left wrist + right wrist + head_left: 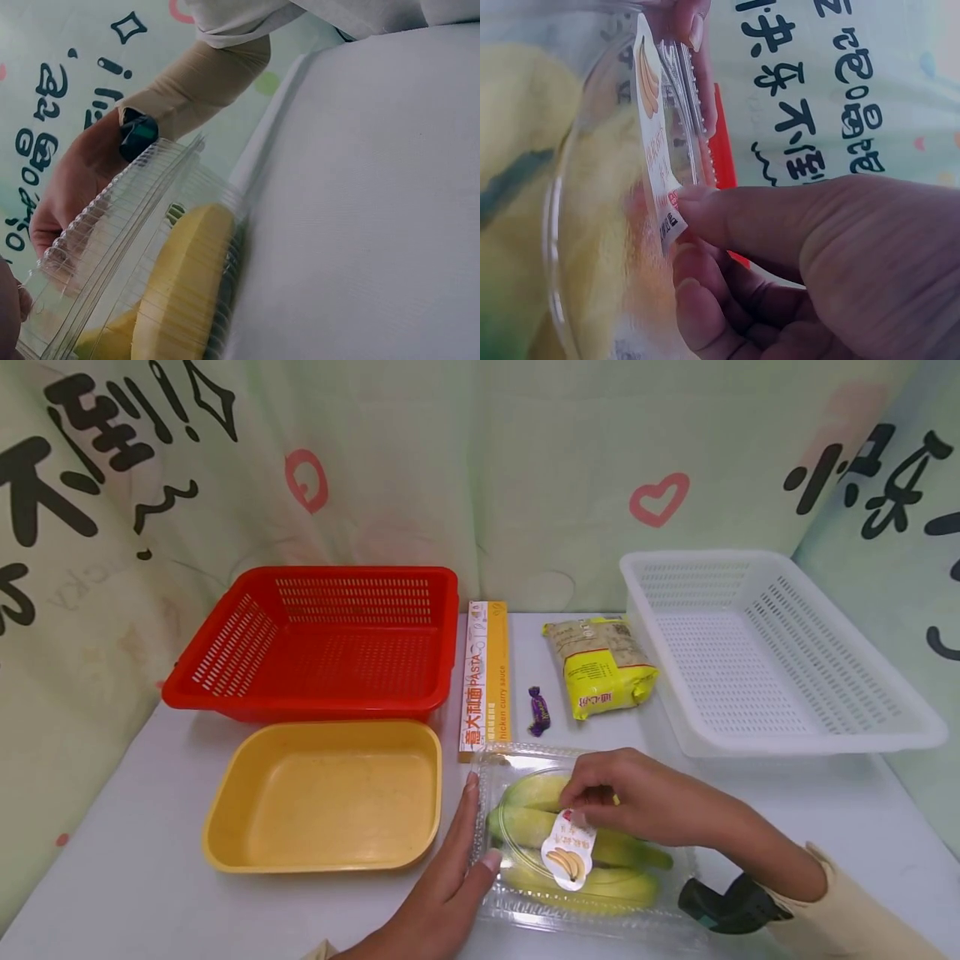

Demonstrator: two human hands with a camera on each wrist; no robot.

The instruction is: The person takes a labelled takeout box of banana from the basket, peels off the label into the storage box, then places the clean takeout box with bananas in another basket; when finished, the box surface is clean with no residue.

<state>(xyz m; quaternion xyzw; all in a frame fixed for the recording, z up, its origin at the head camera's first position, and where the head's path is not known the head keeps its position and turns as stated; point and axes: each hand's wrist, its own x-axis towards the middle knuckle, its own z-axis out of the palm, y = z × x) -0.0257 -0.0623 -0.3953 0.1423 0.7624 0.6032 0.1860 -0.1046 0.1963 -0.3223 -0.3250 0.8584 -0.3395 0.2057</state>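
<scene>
A clear plastic clamshell box with several yellow-green bananas inside lies at the front of the table. On its lid is a white sticker with a banana picture. My right hand pinches the sticker's upper end between thumb and fingers; in the right wrist view that end of the sticker stands off the lid. Along the box's left side rests my left hand, fingers straight and thumb over the lid's edge. The left wrist view shows the box side-on with a banana.
A red basket and a yellow tub stand on the left. Behind the box lie a pasta box, a purple-wrapped candy and a yellow-brown food bag. At the right is a white basket.
</scene>
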